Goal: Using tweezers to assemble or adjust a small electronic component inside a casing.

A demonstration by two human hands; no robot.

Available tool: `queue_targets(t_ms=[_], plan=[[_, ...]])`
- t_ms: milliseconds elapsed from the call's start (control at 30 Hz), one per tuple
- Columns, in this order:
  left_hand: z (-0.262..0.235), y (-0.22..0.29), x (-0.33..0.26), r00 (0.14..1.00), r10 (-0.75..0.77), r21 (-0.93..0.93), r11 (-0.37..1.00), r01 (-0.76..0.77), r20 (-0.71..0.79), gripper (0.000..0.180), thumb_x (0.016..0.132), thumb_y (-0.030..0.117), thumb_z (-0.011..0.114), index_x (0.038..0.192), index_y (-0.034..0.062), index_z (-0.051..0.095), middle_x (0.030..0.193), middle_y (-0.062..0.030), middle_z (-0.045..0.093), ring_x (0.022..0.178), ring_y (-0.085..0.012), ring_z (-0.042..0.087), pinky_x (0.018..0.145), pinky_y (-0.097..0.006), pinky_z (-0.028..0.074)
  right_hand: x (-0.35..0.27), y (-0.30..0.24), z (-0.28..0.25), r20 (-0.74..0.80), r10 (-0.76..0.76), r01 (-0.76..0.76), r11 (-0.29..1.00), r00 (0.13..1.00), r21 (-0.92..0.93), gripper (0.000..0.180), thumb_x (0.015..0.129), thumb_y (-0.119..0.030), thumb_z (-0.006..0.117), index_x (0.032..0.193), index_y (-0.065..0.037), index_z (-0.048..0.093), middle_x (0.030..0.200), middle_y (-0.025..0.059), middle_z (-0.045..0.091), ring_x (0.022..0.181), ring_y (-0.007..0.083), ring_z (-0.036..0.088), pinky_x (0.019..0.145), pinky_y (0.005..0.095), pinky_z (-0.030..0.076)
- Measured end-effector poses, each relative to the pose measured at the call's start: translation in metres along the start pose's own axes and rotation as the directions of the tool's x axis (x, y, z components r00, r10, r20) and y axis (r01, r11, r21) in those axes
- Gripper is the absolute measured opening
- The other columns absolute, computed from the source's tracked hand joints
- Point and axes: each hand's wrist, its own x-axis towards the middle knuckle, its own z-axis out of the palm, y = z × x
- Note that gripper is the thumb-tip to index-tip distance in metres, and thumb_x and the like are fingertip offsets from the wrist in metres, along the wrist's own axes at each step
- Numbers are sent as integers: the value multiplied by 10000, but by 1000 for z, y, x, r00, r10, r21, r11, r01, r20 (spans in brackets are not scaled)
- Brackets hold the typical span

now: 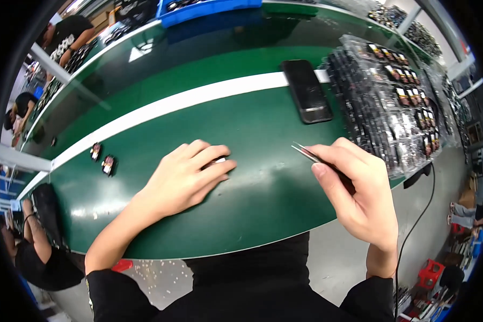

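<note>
My left hand [190, 174] rests low over the green tabletop, its fingers curled around a small part [220, 160]. Only a white patch of that part shows between the fingers; the rest is hidden. In my right hand [359, 188] a pair of thin metal tweezers [304, 152] is pinched between thumb and forefinger. The tips point left and stand slightly apart, with nothing visible between them. Two small dark parts, one [108, 165] nearer and one [95, 151] just behind it, lie on the table left of my left hand.
A tall stack of clear plastic trays [381, 102] holding small dark parts stands at the right. A black phone [307, 91] lies beside it across a white strip [182, 100]. A blue bin [209, 12] is at the back. Other people work at the left; a cable hangs at the right.
</note>
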Motion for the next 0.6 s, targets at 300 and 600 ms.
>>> queue_targets(t_ms=[300,600], plan=[[-6,3,-33,970,-239,-211,946,244,50,692,817,334,989,1416,86,747,1161,-77,721,984,-286,688,839,-401,529,1,20,75,74,85,-98,973,994,207,172,970,22,823,1140,38,845,688,64,626,552,96,513,518,299,380],[6,-9,-48,973,-227,-262,937,230,40,633,785,349,997,1330,103,792,1118,-49,703,1002,-260,677,860,-401,490,5,26,111,116,127,-161,921,985,355,103,929,30,831,1026,42,864,671,27,637,548,51,510,505,272,336]])
